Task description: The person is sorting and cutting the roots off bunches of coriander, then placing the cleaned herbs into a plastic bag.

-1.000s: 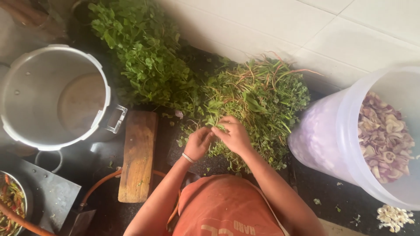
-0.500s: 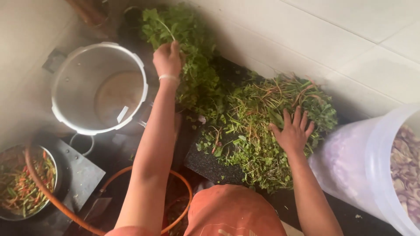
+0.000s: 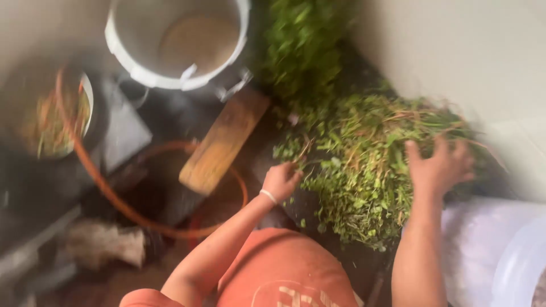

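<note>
Loose heap of leafy green herbs [image 3: 364, 165]

Home kitchen floor: pot [image 3: 176, 42], herb heap [image 3: 364, 165].

Pot [image 3: 176, 42] far left, board [image 3: 223, 142] beside it, herb heap [image 3: 364, 165] centre, seemingly a bucket [image 3: 500, 256] right.

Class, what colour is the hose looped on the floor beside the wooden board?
Orange: the hose curves around the wooden board, seen in the head view.
</note>
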